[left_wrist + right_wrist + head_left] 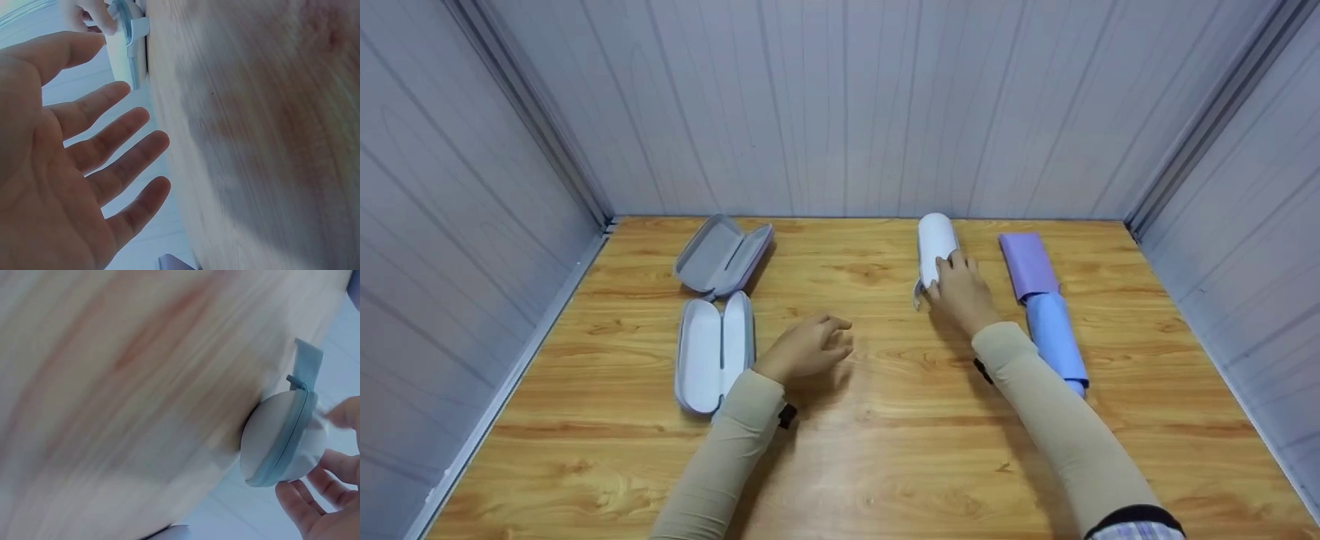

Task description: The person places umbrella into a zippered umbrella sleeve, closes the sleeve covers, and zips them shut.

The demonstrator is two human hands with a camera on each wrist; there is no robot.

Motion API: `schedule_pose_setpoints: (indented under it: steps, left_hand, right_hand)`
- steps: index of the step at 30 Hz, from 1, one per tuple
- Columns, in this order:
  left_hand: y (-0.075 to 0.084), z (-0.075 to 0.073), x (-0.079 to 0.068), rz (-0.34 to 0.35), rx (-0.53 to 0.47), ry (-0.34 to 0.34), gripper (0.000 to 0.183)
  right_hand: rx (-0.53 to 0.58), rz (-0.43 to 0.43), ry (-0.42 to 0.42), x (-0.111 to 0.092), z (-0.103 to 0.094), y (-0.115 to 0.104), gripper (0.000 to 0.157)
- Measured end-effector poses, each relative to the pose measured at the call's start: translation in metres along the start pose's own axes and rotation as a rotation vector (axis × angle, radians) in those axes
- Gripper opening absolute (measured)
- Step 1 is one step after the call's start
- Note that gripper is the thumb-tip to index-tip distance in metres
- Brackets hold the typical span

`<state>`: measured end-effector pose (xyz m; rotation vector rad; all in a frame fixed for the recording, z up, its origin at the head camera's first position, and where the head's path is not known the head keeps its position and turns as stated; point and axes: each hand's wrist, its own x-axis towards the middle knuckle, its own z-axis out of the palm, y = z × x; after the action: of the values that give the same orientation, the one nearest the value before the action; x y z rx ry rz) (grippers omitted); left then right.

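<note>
A white glasses case (937,238), zipped closed with a grey strap at its near end, lies toward the back of the table. My right hand (962,291) grips its near part, thumb on one side and fingers on the other. In the right wrist view the grey-blue zipper of the white case (273,433) runs around its rounded end. My left hand (808,346) hovers over the table's middle, fingers spread and holding nothing. Left of it lies an open glasses case with white lining (701,360); behind that sits an open lavender case with grey lining (712,259).
To the right of my right hand lie a purple, flat-looking wrapped piece (1029,264) and a blue one (1056,334), end to end. Panelled walls (840,112) enclose the wooden table (885,465) at the back and both sides.
</note>
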<state>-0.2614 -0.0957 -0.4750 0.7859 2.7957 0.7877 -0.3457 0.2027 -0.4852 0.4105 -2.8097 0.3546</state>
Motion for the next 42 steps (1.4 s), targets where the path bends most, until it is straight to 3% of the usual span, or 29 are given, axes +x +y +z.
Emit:
schedule_pose_setpoints:
  steps: [9, 19, 28, 42]
  left_hand:
    - [0.0, -0.002, -0.005, -0.023, -0.034, -0.044, 0.046]
    - [-0.003, -0.004, -0.013, 0.01, -0.035, -0.043, 0.044]
    - [-0.001, -0.006, -0.015, 0.012, -0.041, -0.05, 0.044]
    - [-0.006, -0.006, -0.017, -0.019, -0.043, -0.043, 0.044]
  right_hand:
    - [0.019, 0.001, 0.043, 0.013, 0.002, 0.003, 0.028]
    - [-0.067, -0.051, 0.071, 0.022, 0.014, 0.009, 0.045]
    - [-0.037, 0.022, -0.066, 0.021, 0.01, 0.007, 0.056]
    - [0.008, 0.163, -0.181, 0.026, 0.009, 0.011, 0.068]
